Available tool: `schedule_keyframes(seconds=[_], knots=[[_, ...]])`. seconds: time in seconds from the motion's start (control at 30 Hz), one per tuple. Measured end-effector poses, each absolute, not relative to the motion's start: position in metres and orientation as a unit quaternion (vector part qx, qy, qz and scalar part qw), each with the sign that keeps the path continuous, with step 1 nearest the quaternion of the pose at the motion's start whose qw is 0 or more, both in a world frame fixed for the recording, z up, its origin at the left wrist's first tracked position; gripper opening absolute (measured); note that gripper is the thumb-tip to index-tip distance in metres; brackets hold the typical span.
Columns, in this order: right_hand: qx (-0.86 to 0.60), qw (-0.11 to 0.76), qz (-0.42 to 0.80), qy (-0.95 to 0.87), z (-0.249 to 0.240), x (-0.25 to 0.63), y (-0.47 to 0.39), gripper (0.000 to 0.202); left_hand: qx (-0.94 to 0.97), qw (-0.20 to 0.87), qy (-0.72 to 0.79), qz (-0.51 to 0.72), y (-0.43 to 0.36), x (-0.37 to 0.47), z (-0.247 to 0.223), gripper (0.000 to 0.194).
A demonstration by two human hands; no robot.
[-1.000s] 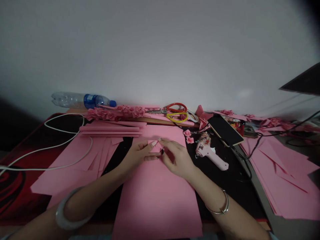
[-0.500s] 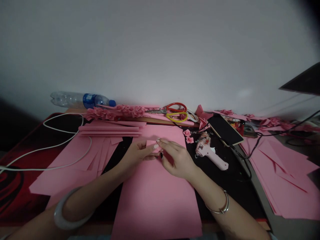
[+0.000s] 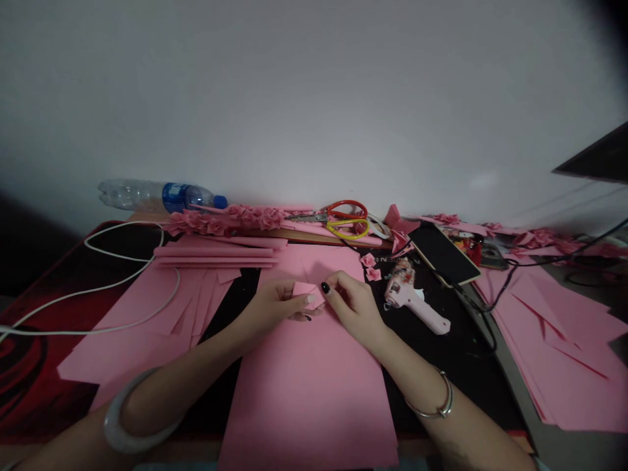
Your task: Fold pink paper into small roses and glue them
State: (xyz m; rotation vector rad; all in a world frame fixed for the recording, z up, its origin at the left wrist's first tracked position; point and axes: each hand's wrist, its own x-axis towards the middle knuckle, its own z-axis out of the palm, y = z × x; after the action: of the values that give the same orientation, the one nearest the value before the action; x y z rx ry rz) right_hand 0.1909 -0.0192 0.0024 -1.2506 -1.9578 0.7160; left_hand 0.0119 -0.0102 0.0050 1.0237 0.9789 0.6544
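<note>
A small folded piece of pink paper (image 3: 305, 292) is pinched between the thumb and fingers of my left hand (image 3: 275, 302). My right hand (image 3: 354, 302) has its thumb and fingers closed at the paper's right edge; its dark thumbnail shows there. Both hands are over a long pink paper sheet (image 3: 314, 392) lying on the dark mat. Two small pink paper roses (image 3: 371, 267) lie just beyond my right hand. To the right of that hand lies a pale pink glue gun (image 3: 417, 301).
Scissors (image 3: 347, 219) with red and yellow handles, paper roses (image 3: 255, 216) and a plastic bottle (image 3: 142, 195) line the wall. Rolled pink paper (image 3: 220, 252) and a white cable (image 3: 98, 332) lie left. A phone (image 3: 444, 254), black cables and pink sheets (image 3: 554, 353) are right.
My right hand has shifted its fingers, and its thumb now presses on the paper's right edge. The folded paper has turned slightly and shows more of its face.
</note>
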Motion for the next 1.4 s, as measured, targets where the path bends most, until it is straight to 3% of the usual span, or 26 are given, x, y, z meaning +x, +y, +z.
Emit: schedule_keyframes(seconds=[0.27, 0.67, 0.97, 1.4], knots=[[-0.452, 0.281, 0.329, -0.78, -0.0004, 0.1891, -0.0162, 0.032, 0.518, 0.697, 0.417, 0.267, -0.0119, 0.0109, 0.0043, 0.02], [-0.416, 0.332, 0.53, -0.661, -0.0016, 0.1876, -0.0176, 0.039, 0.511, 0.72, 0.396, 0.253, -0.0108, 0.0099, 0.006, 0.018], [-0.426, 0.366, 0.538, -0.629, 0.001, 0.188, -0.0176, 0.046, 0.517, 0.711, 0.399, 0.261, -0.0108, 0.0085, 0.009, 0.019], [-0.4, 0.299, 0.518, -0.695, 0.0002, 0.1896, -0.0192, 0.038, 0.529, 0.717, 0.401, 0.214, -0.0132, 0.0103, 0.0125, 0.014]])
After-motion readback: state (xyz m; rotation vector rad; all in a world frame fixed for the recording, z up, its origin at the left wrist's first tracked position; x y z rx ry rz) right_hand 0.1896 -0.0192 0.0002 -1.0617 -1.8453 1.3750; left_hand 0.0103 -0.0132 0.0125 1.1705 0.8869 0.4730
